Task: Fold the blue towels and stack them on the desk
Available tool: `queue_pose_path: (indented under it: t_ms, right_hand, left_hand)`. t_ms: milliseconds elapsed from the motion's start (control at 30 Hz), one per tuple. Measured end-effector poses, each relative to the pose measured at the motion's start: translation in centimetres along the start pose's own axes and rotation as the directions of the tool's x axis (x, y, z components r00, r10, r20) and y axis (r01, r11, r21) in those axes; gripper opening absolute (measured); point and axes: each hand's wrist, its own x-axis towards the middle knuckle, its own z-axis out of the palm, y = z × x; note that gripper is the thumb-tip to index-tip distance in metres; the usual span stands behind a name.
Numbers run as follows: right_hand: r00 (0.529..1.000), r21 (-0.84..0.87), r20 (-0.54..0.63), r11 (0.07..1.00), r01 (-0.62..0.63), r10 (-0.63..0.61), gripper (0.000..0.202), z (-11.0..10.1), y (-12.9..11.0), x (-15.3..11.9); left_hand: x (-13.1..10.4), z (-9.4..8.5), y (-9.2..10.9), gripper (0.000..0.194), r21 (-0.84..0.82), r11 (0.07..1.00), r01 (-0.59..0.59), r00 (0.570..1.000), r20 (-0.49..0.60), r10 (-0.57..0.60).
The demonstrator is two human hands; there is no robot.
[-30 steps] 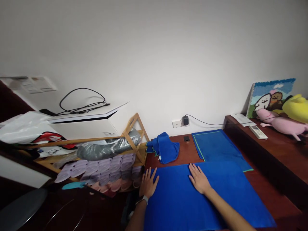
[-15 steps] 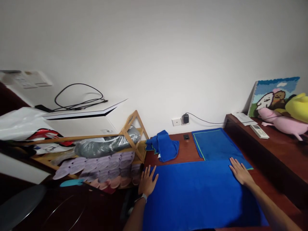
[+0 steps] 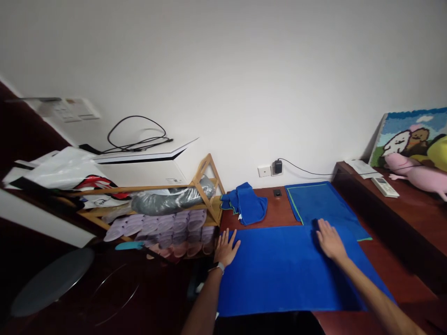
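Observation:
A large blue cloth (image 3: pixel 279 274) lies spread over the reddish-brown desk (image 3: pixel 279 205). Flat on its left edge, near the far corner, rests my left hand (image 3: pixel 226 249), fingers apart; a watch is on that wrist. My right hand (image 3: pixel 331 241) is over the cloth's far right part with its fingers extended and a shadow beside it; whether it touches the fabric I cannot tell. Behind it a second blue cloth with green edging (image 3: pixel 316 202) lies flat, partly overlapped by the large one. A crumpled blue cloth (image 3: pixel 249 203) sits at the desk's back left.
On the left stands a wooden rack (image 3: pixel 211 186) with lilac slippers (image 3: pixel 162 224) and a white box (image 3: pixel 150 170). A raised ledge on the right bears a remote control (image 3: pixel 384 187) and a pink plush toy (image 3: pixel 419 176). A black plug (image 3: pixel 278 166) is in the wall socket.
My right hand has moved left, away from the large cloth's right side. The left hand stays at the left edge. The view has shifted, so the scene sits further right.

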Motion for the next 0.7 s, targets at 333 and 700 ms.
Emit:
queue_pose_path:
  t_ms: [333, 700]
  right_hand:
    - [0.862, 0.329, -0.003, 0.813, 0.48, -0.508, 0.065, 6.3, -27.1, -9.2]
    - [0.991, 0.157, 0.037, 0.98, 0.12, -0.128, 0.073, 4.4, -5.8, -11.1]
  left_hand:
    - [-9.8, 2.5, 5.0, 0.059, 0.011, 0.975, -0.22, 0.966, -0.137, 0.22]
    - [-11.4, 2.2, 2.1, 0.059, -0.018, 0.991, -0.133, 0.987, -0.097, 0.131]
